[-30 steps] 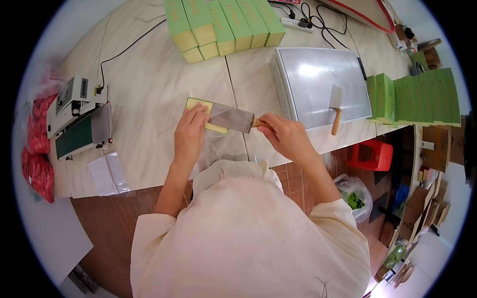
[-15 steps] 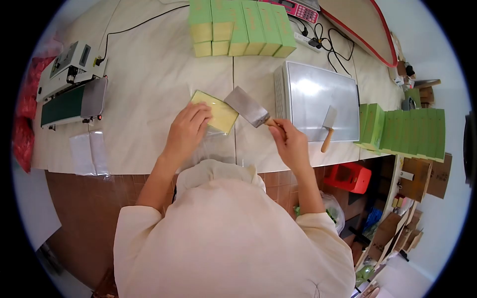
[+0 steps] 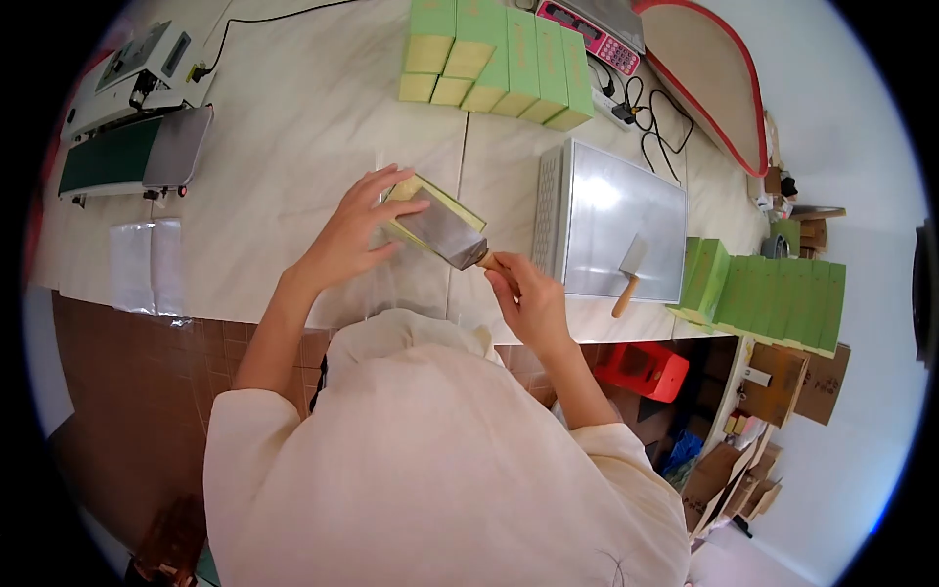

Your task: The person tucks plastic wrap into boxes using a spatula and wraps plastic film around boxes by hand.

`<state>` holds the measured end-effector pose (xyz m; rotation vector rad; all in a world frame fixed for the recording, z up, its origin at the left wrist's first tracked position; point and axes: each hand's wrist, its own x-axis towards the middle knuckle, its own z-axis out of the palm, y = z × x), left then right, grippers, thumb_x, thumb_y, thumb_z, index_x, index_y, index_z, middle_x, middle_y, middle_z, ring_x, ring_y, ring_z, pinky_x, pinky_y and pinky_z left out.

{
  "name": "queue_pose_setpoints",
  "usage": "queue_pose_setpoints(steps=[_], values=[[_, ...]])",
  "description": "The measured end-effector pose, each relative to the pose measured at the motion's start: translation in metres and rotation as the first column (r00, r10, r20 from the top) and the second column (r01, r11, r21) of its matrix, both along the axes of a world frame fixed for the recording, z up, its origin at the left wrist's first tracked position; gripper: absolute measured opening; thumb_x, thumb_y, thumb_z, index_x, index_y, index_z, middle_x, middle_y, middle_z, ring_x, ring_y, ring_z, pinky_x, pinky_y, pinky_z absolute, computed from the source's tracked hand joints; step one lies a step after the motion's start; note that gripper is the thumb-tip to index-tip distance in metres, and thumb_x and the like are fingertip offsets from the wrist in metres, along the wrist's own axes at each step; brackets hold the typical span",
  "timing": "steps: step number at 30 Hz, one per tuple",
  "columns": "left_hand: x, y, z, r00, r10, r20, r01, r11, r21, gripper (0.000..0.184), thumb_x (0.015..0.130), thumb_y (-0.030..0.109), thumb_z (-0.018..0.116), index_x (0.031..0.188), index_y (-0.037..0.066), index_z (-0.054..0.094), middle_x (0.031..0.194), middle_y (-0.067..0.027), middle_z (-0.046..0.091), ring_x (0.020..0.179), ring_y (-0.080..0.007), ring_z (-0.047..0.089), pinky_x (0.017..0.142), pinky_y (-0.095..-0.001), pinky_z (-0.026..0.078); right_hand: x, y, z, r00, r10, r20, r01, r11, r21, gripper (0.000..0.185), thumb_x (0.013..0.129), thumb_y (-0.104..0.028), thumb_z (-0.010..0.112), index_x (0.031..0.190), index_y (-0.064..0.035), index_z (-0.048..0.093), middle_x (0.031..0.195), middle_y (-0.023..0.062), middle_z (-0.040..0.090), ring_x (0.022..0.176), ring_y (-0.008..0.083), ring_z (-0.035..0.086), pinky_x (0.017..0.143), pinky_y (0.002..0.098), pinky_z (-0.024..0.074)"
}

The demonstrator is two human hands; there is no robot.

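My right hand point(image 3: 533, 305) grips the short wooden handle of a flat metal scraper point(image 3: 445, 230). Its wide blade lies over a small yellow-green box point(image 3: 409, 186), covering most of the top face. Around the box is what looks like clear film. My left hand point(image 3: 344, 227) is at the box's left end with fingers spread, the thumb reaching over the blade. A second scraper point(image 3: 634, 256) with a wooden handle rests on a silver metal case point(image 3: 606, 205) to the right.
Green boxes point(image 3: 523, 73) stand stacked at the back, and more green boxes point(image 3: 773, 298) line the right side. A belt machine point(image 3: 127, 147) and clear plastic bags point(image 3: 147, 269) are on the left. Behind the case are a pink scale point(image 3: 592, 34), cables and a red-rimmed tray point(image 3: 704, 73).
My right hand has brought the scraper left, so its blade now lies over the box. The left hand has lifted off the box's face and spread its fingers. The view has shifted slightly.
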<state>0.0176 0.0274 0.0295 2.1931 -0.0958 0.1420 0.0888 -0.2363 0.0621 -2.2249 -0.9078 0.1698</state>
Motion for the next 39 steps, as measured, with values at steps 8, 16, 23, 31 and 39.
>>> queue_pose_setpoints(steps=[8,16,23,31,39], values=[[0.022,0.0,-0.006,0.989,-0.13,0.071,0.139,0.981,-0.133,0.018,0.072,0.012,0.08,0.089,0.015,0.075,0.138,-0.0052,0.05,0.14,-0.0313,0.029,0.111,-0.0446,0.034,0.003,0.003,0.006,0.996,0.054,-0.066,-0.057,0.997,-0.049,0.014,0.089,-0.011,0.067,0.1,-0.0041,0.062,0.08,0.0117,0.067,0.062,0.0262,0.065,0.053,0.0336,0.0491],[0.038,0.002,-0.012,0.993,-0.114,-0.012,0.102,0.92,-0.378,0.011,0.08,0.014,0.075,0.076,0.006,0.069,0.129,-0.0017,0.055,0.138,-0.0266,0.03,0.103,-0.0406,0.041,-0.002,0.006,0.004,0.986,0.035,-0.162,-0.046,0.997,-0.064,0.012,0.092,-0.012,0.063,0.101,-0.0046,0.062,0.075,0.0138,0.065,0.059,0.0306,0.061,0.053,0.036,0.047],[0.045,0.004,0.001,0.983,-0.165,-0.086,0.136,0.953,-0.271,0.018,0.082,0.018,0.074,0.074,0.006,0.064,0.121,-0.0034,0.055,0.122,-0.0243,0.042,0.101,-0.0381,0.038,-0.006,-0.014,0.021,0.998,0.043,-0.043,-0.047,0.995,-0.083,0.014,0.094,-0.011,0.062,0.105,-0.002,0.062,0.078,0.0159,0.067,0.067,0.028,0.068,0.059,0.0332,0.0505],[0.055,0.001,0.006,0.977,-0.168,-0.134,0.149,0.979,-0.141,0.018,0.081,0.016,0.073,0.074,0.005,0.061,0.112,-0.0029,0.055,0.114,-0.0226,0.046,0.098,-0.0362,0.039,-0.004,-0.077,0.034,0.979,-0.041,-0.202,0.009,0.988,-0.157,0.018,0.09,-0.008,0.065,0.106,-0.0007,0.062,0.08,0.0154,0.069,0.066,0.0254,0.069,0.06,0.0288,0.0513],[0.052,0.0,-0.006,0.997,-0.002,-0.071,-0.011,0.982,-0.19,0.01,0.088,0.014,0.067,0.09,0.006,0.061,0.115,-0.0025,0.056,0.109,-0.0204,0.052,0.097,-0.0346,0.041,-0.004,-0.018,0.005,0.975,0.212,-0.068,-0.214,0.977,-0.017,0.017,0.089,-0.011,0.066,0.103,-0.0038,0.061,0.079,0.0113,0.068,0.062,0.0272,0.064,0.054,0.034,0.0497]])
